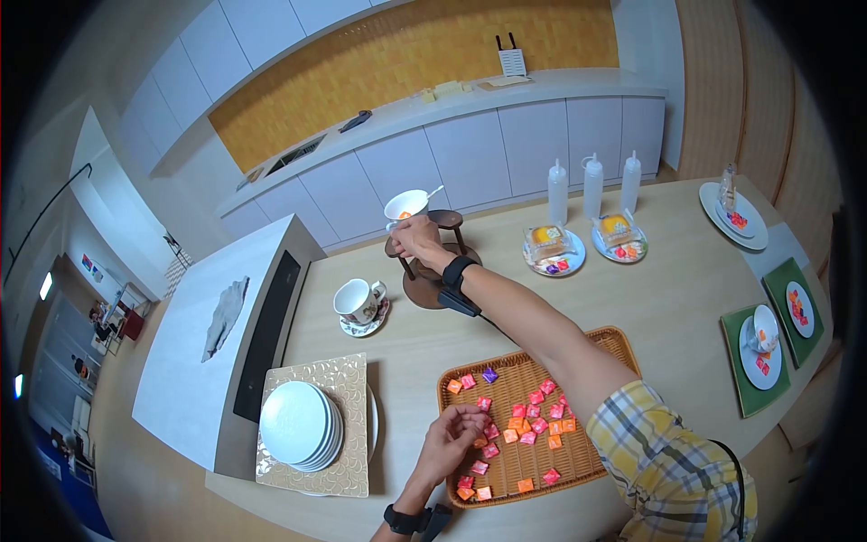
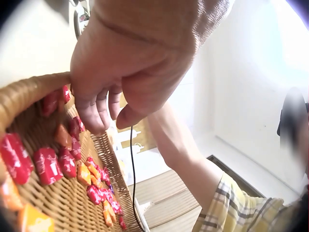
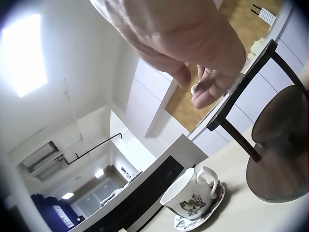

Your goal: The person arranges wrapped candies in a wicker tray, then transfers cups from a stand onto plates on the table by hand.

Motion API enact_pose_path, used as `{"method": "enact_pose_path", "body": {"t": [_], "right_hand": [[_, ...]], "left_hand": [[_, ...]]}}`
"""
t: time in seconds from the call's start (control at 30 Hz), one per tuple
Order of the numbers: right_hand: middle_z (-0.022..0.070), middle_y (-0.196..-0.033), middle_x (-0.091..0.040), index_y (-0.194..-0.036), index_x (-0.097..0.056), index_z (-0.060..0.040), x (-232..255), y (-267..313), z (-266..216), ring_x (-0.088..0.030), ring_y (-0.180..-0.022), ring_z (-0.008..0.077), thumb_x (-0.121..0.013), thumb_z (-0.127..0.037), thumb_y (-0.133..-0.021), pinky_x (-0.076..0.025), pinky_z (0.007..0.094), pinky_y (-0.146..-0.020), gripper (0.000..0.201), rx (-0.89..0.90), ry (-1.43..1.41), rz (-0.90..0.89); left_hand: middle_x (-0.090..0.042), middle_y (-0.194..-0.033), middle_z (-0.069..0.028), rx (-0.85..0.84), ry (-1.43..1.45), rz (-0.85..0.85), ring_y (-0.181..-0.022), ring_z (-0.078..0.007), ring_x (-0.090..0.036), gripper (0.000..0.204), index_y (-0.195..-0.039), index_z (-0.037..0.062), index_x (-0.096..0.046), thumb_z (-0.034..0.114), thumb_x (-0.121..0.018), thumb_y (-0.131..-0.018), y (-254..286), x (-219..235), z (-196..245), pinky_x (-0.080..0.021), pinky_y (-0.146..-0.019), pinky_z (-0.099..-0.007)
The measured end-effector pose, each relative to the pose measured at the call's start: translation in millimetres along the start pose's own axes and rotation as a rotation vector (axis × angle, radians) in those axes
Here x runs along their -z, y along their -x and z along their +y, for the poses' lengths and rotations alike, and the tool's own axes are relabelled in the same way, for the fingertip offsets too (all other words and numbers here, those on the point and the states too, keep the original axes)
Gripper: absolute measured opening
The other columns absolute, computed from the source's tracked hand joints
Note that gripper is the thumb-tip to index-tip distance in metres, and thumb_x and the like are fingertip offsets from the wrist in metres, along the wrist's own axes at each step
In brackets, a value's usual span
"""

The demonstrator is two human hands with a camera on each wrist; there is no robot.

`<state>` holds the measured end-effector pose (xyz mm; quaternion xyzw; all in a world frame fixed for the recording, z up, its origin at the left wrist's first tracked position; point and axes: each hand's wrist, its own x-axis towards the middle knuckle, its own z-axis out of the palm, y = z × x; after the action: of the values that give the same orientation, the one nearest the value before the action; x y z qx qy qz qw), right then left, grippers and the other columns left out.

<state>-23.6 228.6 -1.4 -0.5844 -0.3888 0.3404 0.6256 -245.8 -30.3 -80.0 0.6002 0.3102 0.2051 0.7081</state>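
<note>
My right hand [image 1: 417,239] pinches a white cup [image 1: 406,200] at its near side, above the dark brown stand [image 1: 444,219]. A white spoon [image 1: 435,191] sticks out over the rim, and an orange candy shows inside. In the right wrist view, the right hand [image 3: 193,48] has thumb and fingers curled round a small white part, with most of the cup hidden behind them. Loosely curled and holding nothing visible, my left hand [image 1: 450,443] hangs over the left side of a wicker basket [image 1: 623,348]. Red and orange wrapped candies [image 1: 526,425] lie scattered in it.
A patterned cup [image 1: 356,303] sits on a saucer left of the stand. Stacked white plates [image 1: 293,420] occupy the left. Three squeeze bottles [image 1: 592,188] stand behind two snack plates [image 1: 553,262]. Green placemats [image 1: 733,361] with dishes lie at the right.
</note>
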Motion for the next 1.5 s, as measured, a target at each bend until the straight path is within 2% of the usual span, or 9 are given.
{"method": "enact_pose_path", "body": {"t": [0.1, 0.23, 0.3, 0.63, 0.93, 1.1, 1.23, 1.3, 1.5], "right_hand": [[0.0016, -0.066, -0.068, -0.079, -0.069, -0.0053, -2, 1, -12, -0.065, -0.056, 0.0106, -0.067, -0.027, -0.079, -0.052, 0.0223, -0.051, 0.021, -0.064, 0.168, 0.04], [0.0084, -0.07, -0.068, -0.08, -0.068, -0.0048, -1, 7, -28, -0.068, -0.065, 0.0211, -0.072, -0.028, -0.073, -0.054, 0.0325, -0.064, 0.025, -0.102, 0.339, 0.046], [0.0134, -0.082, -0.07, -0.084, -0.069, -0.0039, -11, -11, -10, -0.068, -0.078, 0.0288, -0.075, -0.033, -0.071, -0.052, 0.0379, -0.076, 0.033, -0.05, 0.426, 0.179], [0.0194, -0.089, -0.068, -0.089, -0.069, -0.0012, -20, 3, -14, -0.066, -0.086, 0.0348, -0.073, -0.03, -0.071, -0.051, 0.0428, -0.078, 0.035, 0.077, 0.527, 0.369], [0.022, -0.089, -0.067, -0.086, -0.067, 0.0016, -27, 9, -20, -0.065, -0.087, 0.036, -0.061, -0.021, -0.071, -0.053, 0.0419, -0.076, 0.028, 0.018, 0.463, 0.459], [0.0235, -0.087, -0.066, -0.083, -0.065, 0.0026, -25, 5, -14, -0.066, -0.085, 0.036, -0.06, -0.023, -0.075, -0.053, 0.0422, -0.076, 0.027, -0.148, 0.073, 0.289], [0.0242, -0.084, -0.066, -0.082, -0.065, 0.0024, -47, -44, 39, -0.065, -0.082, 0.0381, -0.059, -0.026, -0.078, -0.054, 0.0437, -0.075, 0.029, -0.138, 0.045, 0.404], [0.0243, -0.081, -0.066, -0.078, -0.065, 0.0018, -49, -65, 66, -0.065, -0.081, 0.0393, -0.059, -0.028, -0.078, -0.053, 0.0451, -0.073, 0.03, 0.013, 0.104, 0.468], [0.0219, -0.07, -0.065, -0.067, -0.064, 0.0026, -26, -54, 64, -0.066, -0.07, 0.0366, -0.059, -0.028, -0.079, -0.055, 0.0419, -0.069, 0.033, 0.101, -0.05, 0.426]], "left_hand": [[-0.062, -0.103, -0.0075, -0.009, 0.012, -0.006, -0.097, -0.0117, -0.059, 0.023, -0.112, -0.002, -0.052, 0.007, -0.058, -0.091, 2, 1, 4, -0.049, -0.087, -0.0239], [-0.062, -0.104, -0.0078, 0.008, 0.027, -0.011, -0.096, -0.011, -0.059, 0.022, -0.111, -0.003, -0.051, 0.003, -0.056, -0.091, 1, -1, 5, -0.048, -0.087, -0.0233], [-0.061, -0.104, -0.0085, 0.031, 0.038, -0.012, -0.095, -0.0107, -0.058, 0.022, -0.112, -0.0044, -0.05, 0.0, -0.054, -0.091, 0, -2, 6, -0.048, -0.087, -0.0226], [-0.061, -0.107, -0.0094, 0.013, 0.058, -0.02, -0.099, -0.0114, -0.058, 0.022, -0.112, -0.0046, -0.05, 0.0, -0.054, -0.091, 2, 1, -1, -0.046, -0.093, -0.0243], [-0.062, -0.109, -0.011, -0.019, 0.052, -0.029, -0.099, -0.0129, -0.06, 0.021, -0.112, -0.0033, -0.051, 0.003, -0.053, -0.093, 3, 0, 0, -0.049, -0.089, -0.0259], [-0.063, -0.105, -0.0092, 0.002, 0.038, -0.009, -0.096, -0.0105, -0.059, 0.021, -0.112, -0.0042, -0.052, 0.003, -0.054, -0.092, 5, -2, 4, -0.049, -0.086, -0.0227], [-0.063, -0.104, -0.0092, -0.006, 0.027, -0.014, -0.096, -0.0103, -0.059, 0.021, -0.112, -0.0042, -0.052, 0.004, -0.054, -0.092, 6, -1, 3, -0.049, -0.085, -0.0225], [-0.063, -0.103, -0.0094, -0.015, 0.033, -0.009, -0.095, -0.0105, -0.06, 0.021, -0.111, -0.0042, -0.052, 0.004, -0.054, -0.092, 5, -1, 2, -0.049, -0.084, -0.0223], [-0.063, -0.101, -0.0096, 0.009, 0.027, 0.006, -0.094, -0.0117, -0.06, 0.02, -0.111, -0.0042, -0.052, 0.004, -0.054, -0.092, 7, -3, 9, -0.049, -0.084, -0.0229]]}}
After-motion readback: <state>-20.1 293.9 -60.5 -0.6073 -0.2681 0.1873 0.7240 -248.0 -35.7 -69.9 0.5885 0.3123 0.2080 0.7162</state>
